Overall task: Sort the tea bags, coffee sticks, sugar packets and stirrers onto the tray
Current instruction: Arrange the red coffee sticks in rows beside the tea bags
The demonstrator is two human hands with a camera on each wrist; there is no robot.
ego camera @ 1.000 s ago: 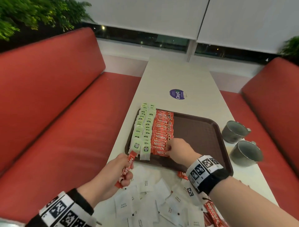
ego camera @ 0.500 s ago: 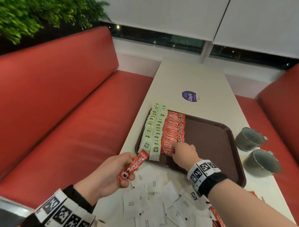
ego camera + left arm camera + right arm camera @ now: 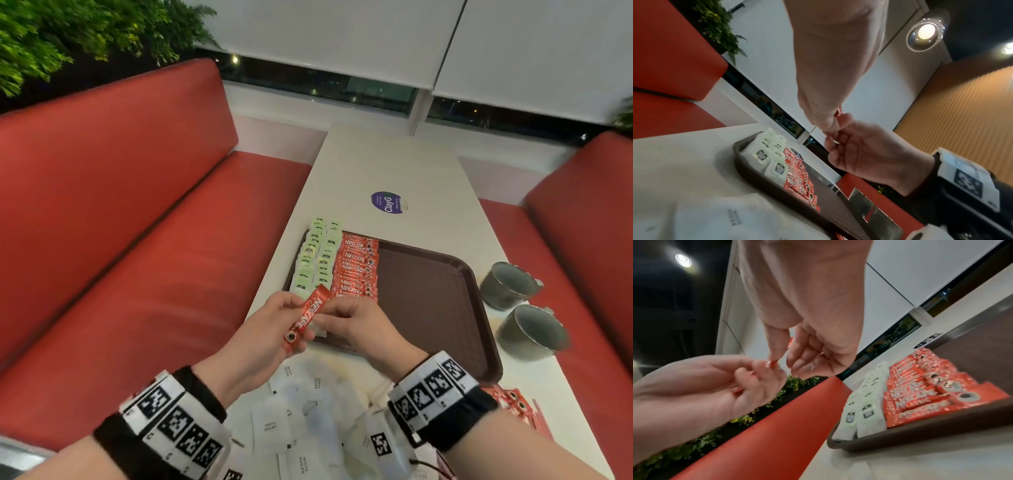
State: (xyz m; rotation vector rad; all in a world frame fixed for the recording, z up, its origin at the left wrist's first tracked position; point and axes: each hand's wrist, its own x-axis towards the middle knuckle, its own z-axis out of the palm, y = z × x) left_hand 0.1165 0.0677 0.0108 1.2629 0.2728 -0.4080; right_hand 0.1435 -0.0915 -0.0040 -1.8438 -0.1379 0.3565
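Both forearms reach forward side by side, each wrist wrapped in a black band with a white strip of square markers. The left hand [image 3: 270,329] has its fingers curled and thumb pressed, pinching a red coffee stick [image 3: 306,317] that stands tilted. The right hand [image 3: 356,325], knuckles up and fingers bent, pinches the same stick beside it, fingertips meeting the left's.

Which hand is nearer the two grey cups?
Right. The right hand is above the tray's near edge, closer to the grey cups; the left hand is farther left, off the tray.
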